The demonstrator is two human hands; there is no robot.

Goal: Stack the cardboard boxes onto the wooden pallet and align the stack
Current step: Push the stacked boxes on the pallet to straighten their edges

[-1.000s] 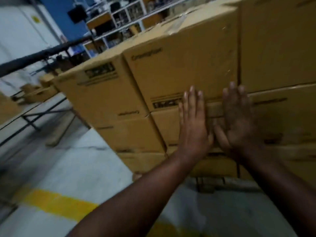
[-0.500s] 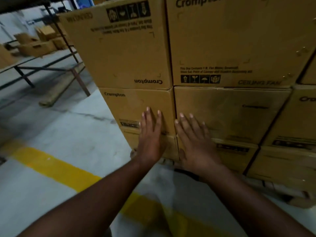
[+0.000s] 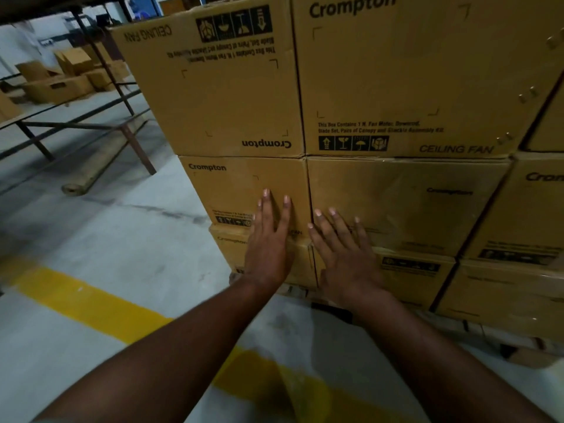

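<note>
Barely shifted — left hand [image 3: 268, 248] (flat) presses the box [image 3: 244, 190].

floor: grey concrete [image 3: 100, 239], yellow painted stripe [image 3: 91, 303] | left: dark metal-framed table [image 3: 91, 123] | far left: loose cartons [image 3: 61, 77] | light: dim

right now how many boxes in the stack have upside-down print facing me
1: the upper left box, above the box the left hand presses. The other readable faces are upright; some lower labels are too blurred to tell.
</note>
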